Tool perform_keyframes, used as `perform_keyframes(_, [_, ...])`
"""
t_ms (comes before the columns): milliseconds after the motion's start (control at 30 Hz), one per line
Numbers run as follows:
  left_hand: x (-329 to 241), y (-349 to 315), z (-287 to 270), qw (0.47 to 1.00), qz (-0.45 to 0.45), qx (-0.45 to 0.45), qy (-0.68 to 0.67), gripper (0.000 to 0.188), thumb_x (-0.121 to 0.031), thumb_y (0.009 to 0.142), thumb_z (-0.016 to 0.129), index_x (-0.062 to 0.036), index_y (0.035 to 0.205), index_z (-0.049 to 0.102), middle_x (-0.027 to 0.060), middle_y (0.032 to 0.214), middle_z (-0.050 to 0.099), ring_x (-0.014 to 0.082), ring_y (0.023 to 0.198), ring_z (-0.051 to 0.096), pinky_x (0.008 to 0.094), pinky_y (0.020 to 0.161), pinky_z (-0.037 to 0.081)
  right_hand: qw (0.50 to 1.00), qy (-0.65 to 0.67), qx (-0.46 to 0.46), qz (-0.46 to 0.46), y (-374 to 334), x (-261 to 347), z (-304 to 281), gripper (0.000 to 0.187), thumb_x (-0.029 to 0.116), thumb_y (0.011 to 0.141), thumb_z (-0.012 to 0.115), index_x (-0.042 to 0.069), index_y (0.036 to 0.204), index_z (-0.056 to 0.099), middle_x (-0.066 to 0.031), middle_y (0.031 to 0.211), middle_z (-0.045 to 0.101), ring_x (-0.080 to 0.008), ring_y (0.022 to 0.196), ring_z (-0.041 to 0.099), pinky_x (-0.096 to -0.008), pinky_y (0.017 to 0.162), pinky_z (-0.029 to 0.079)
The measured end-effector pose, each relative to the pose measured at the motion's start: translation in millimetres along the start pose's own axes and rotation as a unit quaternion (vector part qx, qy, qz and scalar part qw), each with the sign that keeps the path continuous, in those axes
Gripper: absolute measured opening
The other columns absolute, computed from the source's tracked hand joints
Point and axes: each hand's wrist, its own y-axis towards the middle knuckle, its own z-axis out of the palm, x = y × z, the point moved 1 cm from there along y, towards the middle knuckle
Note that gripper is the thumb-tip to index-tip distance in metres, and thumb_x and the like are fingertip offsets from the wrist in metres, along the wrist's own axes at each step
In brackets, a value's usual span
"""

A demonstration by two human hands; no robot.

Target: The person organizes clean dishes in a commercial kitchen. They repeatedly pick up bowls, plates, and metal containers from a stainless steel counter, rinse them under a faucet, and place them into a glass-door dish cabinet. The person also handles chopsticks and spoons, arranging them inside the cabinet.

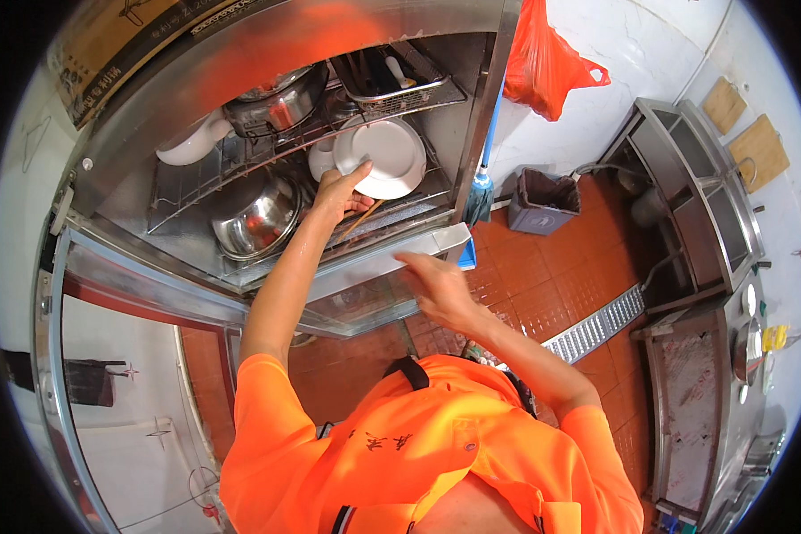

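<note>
Red floor tiles (525, 258) spread right of centre. I see the white plate (389, 153) at upper centre, inside the steel cabinet (400, 20), the left hand (336, 190) clasping its lower-left rim; the right hand (442, 289) hangs near mid-frame, loose and empty. The plate looks rigid, slick and breakable, so I'd grip the rim. Printed characters mark the orange shirt (436, 423) and upper-left cardboard box (120, 49).

- Upper left of the frame: cabinet (467, 125), its upper rack (214, 182) bearing a pot (280, 105), basket (396, 101) to the right.
- Below that rack: plate (387, 156), right of a second pot (258, 218); left hand (341, 191) at the plate's lower-left edge, right hand (440, 287) lower right.
- Upper right: bag (547, 67) above bin (540, 218); mop (479, 198) left of bin.
- Right edge: sink (710, 184) above desk (735, 418).
</note>
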Motion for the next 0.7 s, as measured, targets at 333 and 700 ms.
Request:
perform_keyframes(333, [-26.8,-4.1,-1.1,0.995,-0.087,0.029,0.024,0.058,-0.036,0.075,0.075,0.0067,0.106,0.050,0.0209,0.086,0.062,0.0288,0.063,0.066,0.0328,0.051,0.054,0.949,-0.259,0.018,-0.178,86.2,-12.9,90.4,0.028,0.005,0.066,0.059,-0.002,0.093,0.056,-0.0125,0.085,0.054,-0.0270,0.082,0.057,-0.0333,0.063,0.049])
perform_keyframes(700, [-37.1,-4.6,-7.2,0.988,-0.097,0.022,0.118,0.061,-0.039,0.077,0.072,0.0067,0.111,0.050,0.0191,0.088,0.063,0.0292,0.071,0.067,0.0369,0.061,0.055,0.945,-0.218,0.052,-0.237,100.9,-4.5,112.5,0.048,0.015,0.062,0.065,-0.003,0.106,0.057,-0.0158,0.114,0.054,-0.0314,0.113,0.046,-0.0456,0.097,0.032])
